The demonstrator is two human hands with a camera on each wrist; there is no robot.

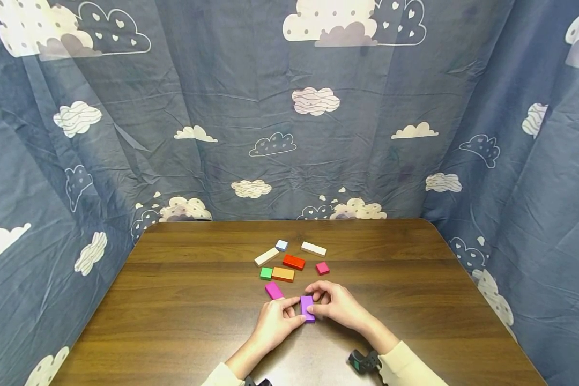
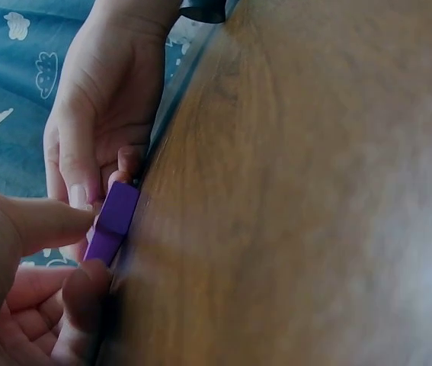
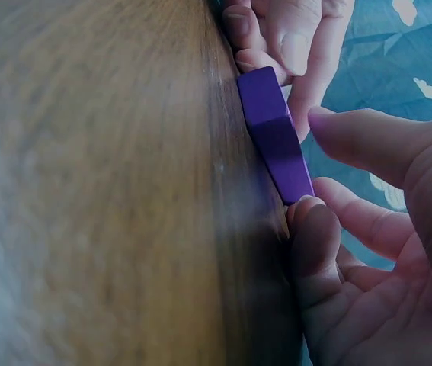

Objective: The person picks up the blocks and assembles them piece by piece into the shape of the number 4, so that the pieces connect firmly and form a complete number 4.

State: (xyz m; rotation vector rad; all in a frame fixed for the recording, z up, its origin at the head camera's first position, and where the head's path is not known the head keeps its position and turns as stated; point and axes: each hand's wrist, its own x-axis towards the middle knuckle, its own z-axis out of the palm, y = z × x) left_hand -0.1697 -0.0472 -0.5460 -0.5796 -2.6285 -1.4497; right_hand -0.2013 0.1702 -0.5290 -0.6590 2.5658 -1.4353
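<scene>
A purple rectangular block [image 1: 307,303] lies on the wooden table between my two hands. My left hand [image 1: 273,323] grips it from the left, index fingertip near its far end and thumb at its near end. From the right, my right hand [image 1: 340,306] holds it with bent fingers, the thumb against its side and another fingertip by the far end. Close up, the purple block [image 2: 113,217] shows a ridge across its middle in the left wrist view. The right wrist view also has the purple block [image 3: 273,133] touching a fingertip. A magenta block [image 1: 273,290] lies beside my left index finger.
Beyond my hands lie an orange block [image 1: 283,275], a green square [image 1: 266,273], a red block [image 1: 294,262], a crimson square [image 1: 322,268], white blocks [image 1: 267,257] and a pale blue square [image 1: 282,245]. Cloud-print curtains [image 1: 270,107] surround the table [image 1: 183,311].
</scene>
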